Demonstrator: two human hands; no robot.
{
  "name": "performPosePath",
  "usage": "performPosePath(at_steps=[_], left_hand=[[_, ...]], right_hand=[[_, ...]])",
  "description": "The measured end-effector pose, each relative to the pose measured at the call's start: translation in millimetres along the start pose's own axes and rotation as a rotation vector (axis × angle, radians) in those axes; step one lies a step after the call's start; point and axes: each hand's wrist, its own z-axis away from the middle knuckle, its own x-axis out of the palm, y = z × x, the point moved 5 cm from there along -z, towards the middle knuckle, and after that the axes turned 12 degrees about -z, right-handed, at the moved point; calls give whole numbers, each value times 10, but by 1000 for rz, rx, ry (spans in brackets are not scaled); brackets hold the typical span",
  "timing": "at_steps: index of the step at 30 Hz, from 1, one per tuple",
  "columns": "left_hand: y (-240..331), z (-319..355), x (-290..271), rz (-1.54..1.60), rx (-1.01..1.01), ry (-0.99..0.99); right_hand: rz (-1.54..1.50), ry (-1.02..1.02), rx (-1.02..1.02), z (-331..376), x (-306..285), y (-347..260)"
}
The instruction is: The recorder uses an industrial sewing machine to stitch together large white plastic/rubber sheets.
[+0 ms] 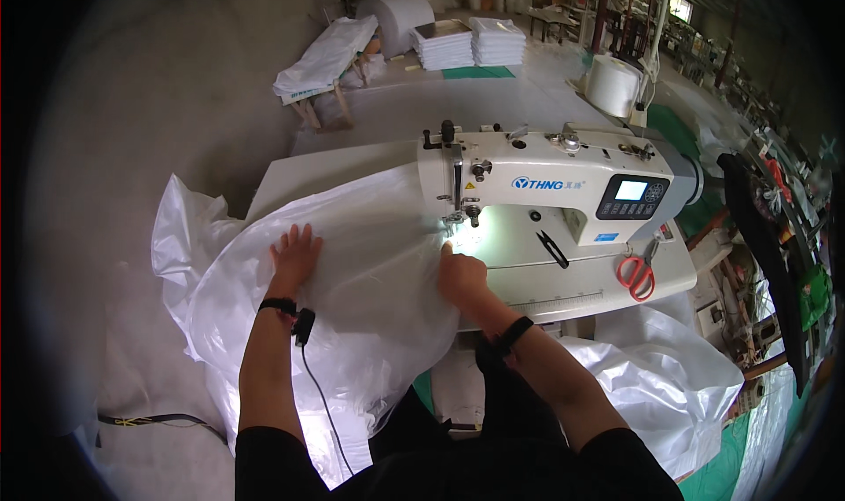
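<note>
A large sheet of shiny white woven plastic [361, 298] lies across the left part of the sewing table and hangs over its near edge. My left hand [296, 256] rests on it with the fingers spread. At the sheet's right edge, just in front of the needle and presser foot [452, 223], my right hand [462, 276] is closed, pinching that edge. One fingertip points up toward the lit foot. The white sewing machine [537, 180] stands behind and to the right of this hand. What lies under the fingers is hidden.
Black thread snips [553, 249] and red-handled scissors [637, 274] lie on the machine bed, near a small black round part [535, 216]. More white plastic [660, 382] hangs at the lower right. A thread cone [611, 87] stands behind the machine. Stacked white sheets [443, 47] lie farther back.
</note>
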Motion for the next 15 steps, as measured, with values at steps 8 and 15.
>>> performPosePath(at_steps=[8, 15], left_hand=[[158, 1200, -269, 469, 75, 49], [-473, 1450, 274, 150, -146, 320]], right_hand=[[-854, -124, 353, 1092, 292, 239], [-1108, -81, 380, 1423, 1402, 115]])
